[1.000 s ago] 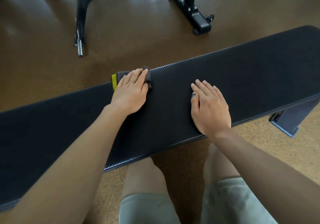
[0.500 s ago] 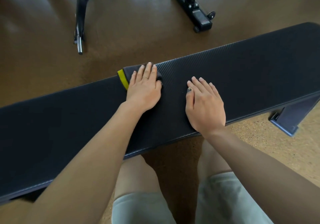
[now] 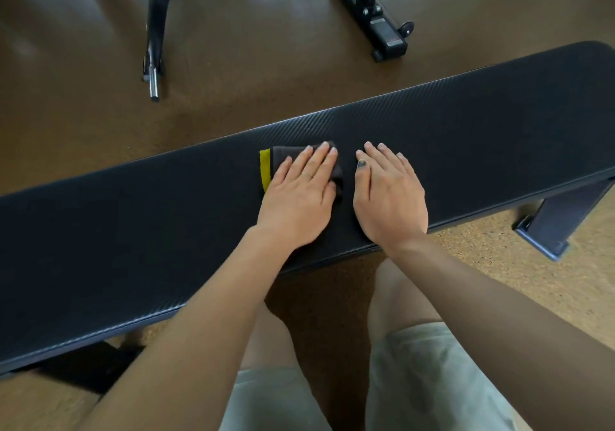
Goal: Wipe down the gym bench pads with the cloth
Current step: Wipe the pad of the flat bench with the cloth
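A long black textured bench pad (image 3: 482,137) runs across the view from lower left to upper right. On its middle lies a folded dark grey cloth (image 3: 281,157) with a yellow edge. My left hand (image 3: 301,194) presses flat on the cloth with straight fingers, covering most of it. Just to its right, my right hand (image 3: 389,194) rests flat on the bare pad, fingers straight, holding nothing. The two hands lie close, a narrow gap between them.
A black metal equipment frame (image 3: 159,14) with a chrome peg stands on the brown floor beyond the bench. Its wheeled foot (image 3: 386,36) sits at upper centre. The bench's leg (image 3: 555,224) shows at right. My knees are under the near pad edge.
My left hand has slid the cloth rightward and toward me across the pad, from the far edge to beside my right hand. My right hand has stayed flat in place.
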`<state>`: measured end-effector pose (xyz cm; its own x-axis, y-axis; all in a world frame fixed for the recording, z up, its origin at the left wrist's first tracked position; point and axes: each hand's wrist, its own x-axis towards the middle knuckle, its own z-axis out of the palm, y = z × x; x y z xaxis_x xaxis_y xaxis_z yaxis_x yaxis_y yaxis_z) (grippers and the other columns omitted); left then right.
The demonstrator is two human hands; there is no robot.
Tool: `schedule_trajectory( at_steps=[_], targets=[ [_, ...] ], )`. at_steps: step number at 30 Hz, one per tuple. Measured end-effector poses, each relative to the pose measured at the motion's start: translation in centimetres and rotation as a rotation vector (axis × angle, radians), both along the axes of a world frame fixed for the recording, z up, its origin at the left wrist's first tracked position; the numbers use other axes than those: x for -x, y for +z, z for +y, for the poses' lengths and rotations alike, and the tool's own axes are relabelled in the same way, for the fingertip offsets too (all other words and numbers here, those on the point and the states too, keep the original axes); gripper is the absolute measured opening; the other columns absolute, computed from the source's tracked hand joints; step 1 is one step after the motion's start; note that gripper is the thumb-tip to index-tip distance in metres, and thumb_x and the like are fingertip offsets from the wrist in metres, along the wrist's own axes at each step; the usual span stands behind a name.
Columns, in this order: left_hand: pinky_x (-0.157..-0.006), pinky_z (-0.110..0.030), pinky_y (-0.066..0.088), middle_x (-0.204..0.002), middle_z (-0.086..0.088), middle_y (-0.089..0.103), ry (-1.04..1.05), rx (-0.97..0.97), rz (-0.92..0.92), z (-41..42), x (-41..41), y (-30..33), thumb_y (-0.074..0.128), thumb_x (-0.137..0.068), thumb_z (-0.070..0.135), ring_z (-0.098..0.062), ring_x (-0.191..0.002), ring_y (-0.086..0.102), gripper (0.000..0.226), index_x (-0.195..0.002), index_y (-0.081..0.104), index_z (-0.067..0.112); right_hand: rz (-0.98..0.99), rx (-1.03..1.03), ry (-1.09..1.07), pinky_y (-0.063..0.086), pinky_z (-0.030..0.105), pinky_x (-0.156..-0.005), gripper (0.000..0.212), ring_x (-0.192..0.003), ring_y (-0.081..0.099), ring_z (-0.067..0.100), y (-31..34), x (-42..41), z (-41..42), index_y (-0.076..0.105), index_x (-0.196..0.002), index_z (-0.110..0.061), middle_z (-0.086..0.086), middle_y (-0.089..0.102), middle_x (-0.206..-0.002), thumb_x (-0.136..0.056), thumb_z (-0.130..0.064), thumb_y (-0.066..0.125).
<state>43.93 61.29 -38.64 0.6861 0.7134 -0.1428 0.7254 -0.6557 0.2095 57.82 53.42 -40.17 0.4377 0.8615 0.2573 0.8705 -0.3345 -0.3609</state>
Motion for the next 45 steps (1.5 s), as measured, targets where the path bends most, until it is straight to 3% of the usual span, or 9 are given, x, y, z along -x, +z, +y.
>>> schedule_trajectory(
  at_steps=[5,8,14,17,20,24,29,37,45],
  targets=[
    [-0.130,-0.040,-0.006,-0.172,0.006,-0.010,-0.018,-0.008,-0.011,-5.2,1.1,-0.1,0.005,-0.109,0.045,-0.012,-0.159,-0.012,0.060,-0.164,-0.005,0.024,0.011,-0.006,-0.001,0.027,0.039,-0.126,0.059,-0.147,0.042,0.018,0.0,-0.2,-0.4,0.060,-0.141,-0.011,0.006,0.055,-0.151,-0.108,-0.034,0.018],
    [-0.129,-0.040,-0.001,-0.171,0.006,0.000,-0.056,-0.043,-0.039,-8.7,2.9,-0.3,0.000,-0.106,0.046,-0.014,-0.159,-0.001,0.060,-0.163,0.003,0.025,0.023,-0.004,-0.005,0.026,0.038,-0.126,0.065,-0.147,0.042,0.018,0.0,-0.2,-0.5,0.060,-0.141,-0.011,0.006,0.055,-0.151,-0.106,-0.038,0.013],
    [-0.129,-0.037,-0.007,-0.172,0.010,-0.008,-0.134,-0.034,-0.035,-3.7,0.2,-0.5,0.008,-0.110,0.047,-0.009,-0.158,-0.011,0.057,-0.164,-0.003,0.030,0.071,0.083,0.113,0.021,0.039,-0.127,0.058,-0.150,0.037,0.020,1.0,-1.3,-0.6,0.053,-0.147,-0.009,0.008,0.049,-0.156,-0.108,-0.033,0.017],
    [-0.126,-0.036,-0.009,-0.173,0.008,-0.010,-0.106,-0.006,0.004,-0.6,-3.8,-0.3,0.018,-0.111,0.045,-0.011,-0.158,-0.011,0.060,-0.165,-0.003,0.028,-0.060,0.129,0.079,0.021,0.044,-0.127,0.059,-0.149,0.039,0.022,1.5,-3.5,-1.3,0.053,-0.147,-0.011,0.007,0.051,-0.154,-0.108,-0.035,0.015],
    [-0.126,-0.038,-0.010,-0.173,0.003,-0.011,-0.082,-0.010,0.016,-1.8,-5.3,0.4,0.018,-0.112,0.043,-0.015,-0.159,-0.011,0.062,-0.165,-0.004,0.022,-0.043,0.207,-0.031,0.012,0.043,-0.129,0.057,-0.154,0.026,0.017,1.4,-7.3,-3.0,0.043,-0.155,-0.016,0.001,0.039,-0.163,-0.110,-0.037,0.014],
    [-0.128,-0.039,-0.007,-0.172,0.005,-0.008,-0.114,-0.038,0.020,-8.7,-3.2,0.4,0.000,-0.106,0.048,-0.015,-0.159,-0.010,0.064,-0.165,-0.004,0.024,-0.053,0.289,0.042,0.003,0.039,-0.129,0.057,-0.158,0.008,0.008,0.6,-9.7,-4.5,0.024,-0.163,-0.025,-0.009,0.017,-0.170,-0.110,-0.041,0.010],
    [-0.129,-0.038,-0.007,-0.171,0.012,-0.013,-0.067,-0.068,0.028,-8.2,-5.7,0.1,-0.007,-0.102,0.050,-0.009,-0.158,-0.015,0.065,-0.164,-0.007,0.029,-0.050,0.225,0.143,0.008,0.040,-0.129,0.057,-0.157,0.015,0.012,0.3,-11.6,-2.4,0.029,-0.161,-0.022,-0.004,0.024,-0.169,-0.110,-0.041,0.012],
    [-0.124,-0.032,-0.013,-0.172,0.012,-0.010,0.159,-0.059,0.031,-4.0,-13.1,-0.3,0.016,-0.112,0.042,-0.008,-0.158,-0.012,0.057,-0.164,-0.003,0.029,-0.025,0.077,0.213,0.023,0.043,-0.126,0.060,-0.152,0.033,0.020,0.0,-13.1,-1.5,0.048,-0.152,-0.014,0.006,0.044,-0.160,-0.107,-0.036,0.015],
    [-0.118,-0.031,-0.024,-0.166,0.016,-0.019,0.361,-0.053,0.017,-14.8,-14.6,-0.1,-0.016,-0.097,0.053,-0.008,-0.153,-0.025,0.061,-0.156,-0.018,0.036,-0.016,0.159,0.299,0.014,0.045,-0.129,0.055,-0.156,0.024,0.024,0.4,-13.9,-1.8,0.040,-0.157,-0.015,0.008,0.033,-0.165,-0.111,-0.037,0.019]
  ],
)
